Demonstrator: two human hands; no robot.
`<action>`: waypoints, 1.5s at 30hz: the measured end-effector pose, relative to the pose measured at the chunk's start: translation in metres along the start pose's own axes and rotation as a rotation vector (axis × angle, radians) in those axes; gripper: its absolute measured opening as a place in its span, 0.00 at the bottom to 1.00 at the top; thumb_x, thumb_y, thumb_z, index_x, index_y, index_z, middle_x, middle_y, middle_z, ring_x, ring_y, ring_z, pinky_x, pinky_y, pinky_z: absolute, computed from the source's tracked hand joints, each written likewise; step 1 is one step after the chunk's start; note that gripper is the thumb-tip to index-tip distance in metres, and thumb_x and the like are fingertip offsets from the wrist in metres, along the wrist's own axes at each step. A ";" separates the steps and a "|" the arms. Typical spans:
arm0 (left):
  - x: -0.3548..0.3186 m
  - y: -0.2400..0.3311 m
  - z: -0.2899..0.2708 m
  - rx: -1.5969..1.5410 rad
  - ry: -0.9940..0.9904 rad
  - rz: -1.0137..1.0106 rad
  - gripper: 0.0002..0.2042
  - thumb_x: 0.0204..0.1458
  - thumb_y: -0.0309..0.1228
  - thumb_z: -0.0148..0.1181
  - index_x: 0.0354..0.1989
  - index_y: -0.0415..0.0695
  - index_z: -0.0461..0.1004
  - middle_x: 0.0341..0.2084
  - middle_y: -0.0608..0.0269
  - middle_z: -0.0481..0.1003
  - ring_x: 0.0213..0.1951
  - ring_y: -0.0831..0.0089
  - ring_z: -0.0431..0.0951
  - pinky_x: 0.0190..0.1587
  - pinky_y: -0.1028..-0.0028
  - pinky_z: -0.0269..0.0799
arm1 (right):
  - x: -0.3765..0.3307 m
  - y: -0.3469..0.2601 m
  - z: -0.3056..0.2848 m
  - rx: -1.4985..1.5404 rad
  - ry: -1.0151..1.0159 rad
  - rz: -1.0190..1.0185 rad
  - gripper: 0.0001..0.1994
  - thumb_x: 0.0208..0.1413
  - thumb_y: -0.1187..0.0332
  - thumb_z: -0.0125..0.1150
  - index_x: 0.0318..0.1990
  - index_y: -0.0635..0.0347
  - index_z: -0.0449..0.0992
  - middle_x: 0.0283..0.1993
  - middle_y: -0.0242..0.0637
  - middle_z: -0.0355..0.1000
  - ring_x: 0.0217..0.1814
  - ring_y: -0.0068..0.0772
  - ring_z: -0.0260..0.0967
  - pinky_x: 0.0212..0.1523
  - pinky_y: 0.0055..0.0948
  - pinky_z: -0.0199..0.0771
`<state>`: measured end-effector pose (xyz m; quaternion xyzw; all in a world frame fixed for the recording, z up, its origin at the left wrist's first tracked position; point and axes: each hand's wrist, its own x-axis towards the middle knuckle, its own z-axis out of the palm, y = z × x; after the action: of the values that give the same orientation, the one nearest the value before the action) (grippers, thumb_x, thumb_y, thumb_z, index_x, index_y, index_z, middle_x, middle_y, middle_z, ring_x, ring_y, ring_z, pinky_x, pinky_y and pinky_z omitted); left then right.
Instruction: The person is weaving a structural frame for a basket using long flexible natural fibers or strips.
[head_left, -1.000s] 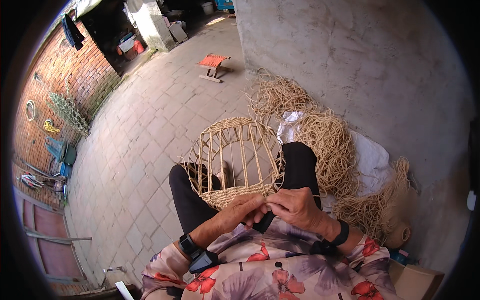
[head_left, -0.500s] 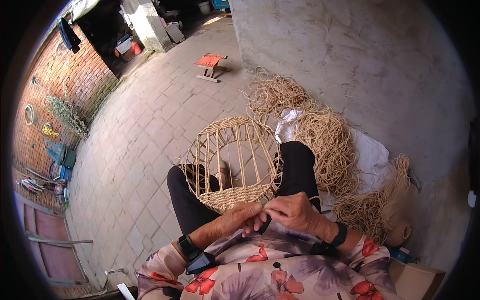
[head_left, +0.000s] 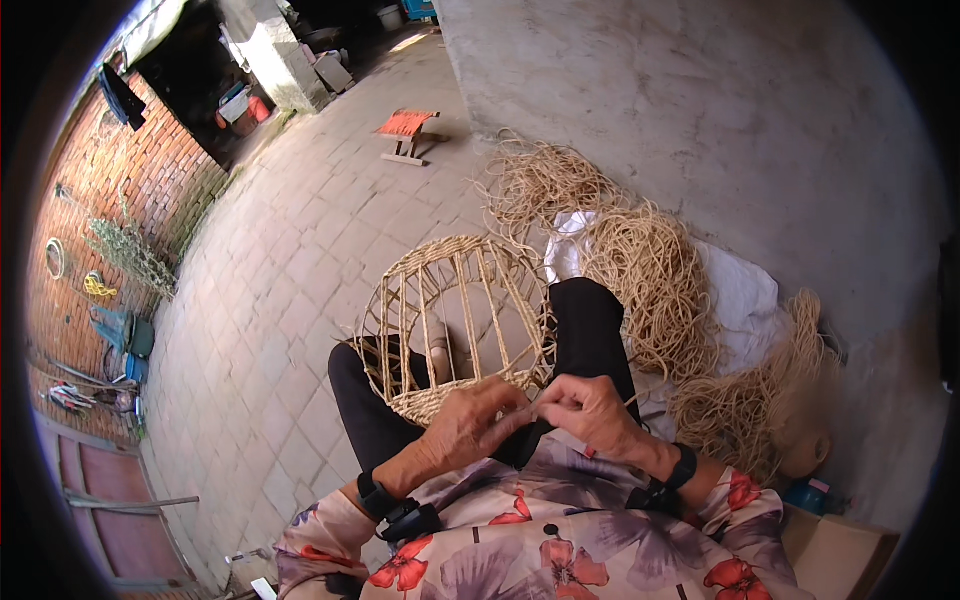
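The half-woven wicker basket point(head_left: 455, 330) rested on the person's lap, rim toward 12 o'clock. The left hand point(head_left: 470, 425) and right hand point(head_left: 590, 410) met at its 6 o'clock edge, fingers pinched narrow on a weaving strand. Loose straw bundles point(head_left: 650, 280) lay at 2 o'clock.

- The basket frame point(head_left: 455, 330)'s near rim is hidden behind the left hand point(head_left: 470, 425) and right hand point(head_left: 590, 410).
- What the fingertips pinch is too small to tell.
- The cardboard box point(head_left: 835, 545) is cut off by the picture's edge.
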<state>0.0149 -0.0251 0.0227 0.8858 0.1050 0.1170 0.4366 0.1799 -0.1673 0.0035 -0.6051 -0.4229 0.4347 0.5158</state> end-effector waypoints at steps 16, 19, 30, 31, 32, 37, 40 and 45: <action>0.059 -0.029 -0.010 0.494 -0.015 0.156 0.09 0.47 0.31 0.62 0.38 0.50 0.79 0.43 0.60 0.71 0.39 0.61 0.73 0.41 0.63 0.69 | 0.036 0.045 0.013 -0.732 0.508 -0.210 0.04 0.51 0.69 0.60 0.29 0.57 0.71 0.19 0.44 0.73 0.23 0.49 0.74 0.24 0.45 0.73; 0.062 -0.024 -0.013 0.587 -0.080 0.167 0.10 0.47 0.33 0.63 0.39 0.53 0.80 0.49 0.62 0.69 0.45 0.61 0.68 0.47 0.62 0.64 | 0.036 0.041 0.019 -0.764 0.510 -0.181 0.04 0.51 0.70 0.60 0.30 0.57 0.72 0.20 0.44 0.73 0.24 0.50 0.74 0.25 0.45 0.73; 0.065 -0.029 -0.011 0.613 -0.101 0.151 0.09 0.47 0.35 0.64 0.38 0.56 0.82 0.50 0.64 0.68 0.47 0.63 0.66 0.47 0.61 0.59 | 0.037 0.051 0.026 -0.693 0.556 -0.251 0.06 0.54 0.68 0.59 0.31 0.57 0.69 0.20 0.44 0.73 0.23 0.50 0.74 0.23 0.46 0.71; 0.066 -0.029 -0.011 0.607 -0.097 0.154 0.08 0.47 0.36 0.64 0.37 0.56 0.83 0.50 0.64 0.69 0.47 0.64 0.66 0.47 0.61 0.59 | 0.037 0.051 0.026 -0.695 0.556 -0.246 0.06 0.54 0.68 0.58 0.31 0.57 0.69 0.20 0.44 0.73 0.23 0.50 0.74 0.24 0.46 0.71; 0.066 -0.029 -0.011 0.603 -0.092 0.157 0.08 0.46 0.36 0.65 0.36 0.56 0.83 0.49 0.64 0.69 0.46 0.64 0.66 0.47 0.61 0.59 | 0.037 0.051 0.026 -0.696 0.555 -0.241 0.05 0.55 0.68 0.58 0.32 0.57 0.69 0.20 0.44 0.73 0.24 0.50 0.74 0.24 0.46 0.71; 0.065 -0.038 -0.008 0.509 -0.024 0.157 0.06 0.45 0.34 0.66 0.31 0.53 0.83 0.47 0.64 0.71 0.44 0.65 0.67 0.47 0.61 0.59 | 0.037 0.048 0.027 -0.698 0.559 -0.242 0.05 0.55 0.68 0.58 0.32 0.57 0.69 0.20 0.43 0.73 0.24 0.50 0.74 0.24 0.46 0.71; 0.063 -0.040 -0.009 0.438 0.004 0.171 0.04 0.44 0.33 0.66 0.29 0.52 0.83 0.47 0.65 0.71 0.42 0.65 0.68 0.46 0.62 0.59 | 0.034 0.044 0.025 -0.683 0.546 -0.272 0.05 0.53 0.70 0.60 0.32 0.57 0.70 0.23 0.42 0.73 0.25 0.49 0.73 0.24 0.44 0.71; 0.060 -0.014 -0.040 0.515 0.194 0.220 0.03 0.42 0.31 0.67 0.27 0.52 0.82 0.45 0.66 0.72 0.39 0.67 0.68 0.44 0.65 0.59 | 0.039 0.007 0.000 -0.582 0.642 -0.542 0.10 0.45 0.77 0.63 0.36 0.62 0.71 0.34 0.40 0.68 0.32 0.43 0.69 0.32 0.37 0.70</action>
<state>0.0591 0.0307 0.0427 0.9581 0.0760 0.2172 0.1703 0.1904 -0.1303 -0.0071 -0.6953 -0.4884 -0.0585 0.5241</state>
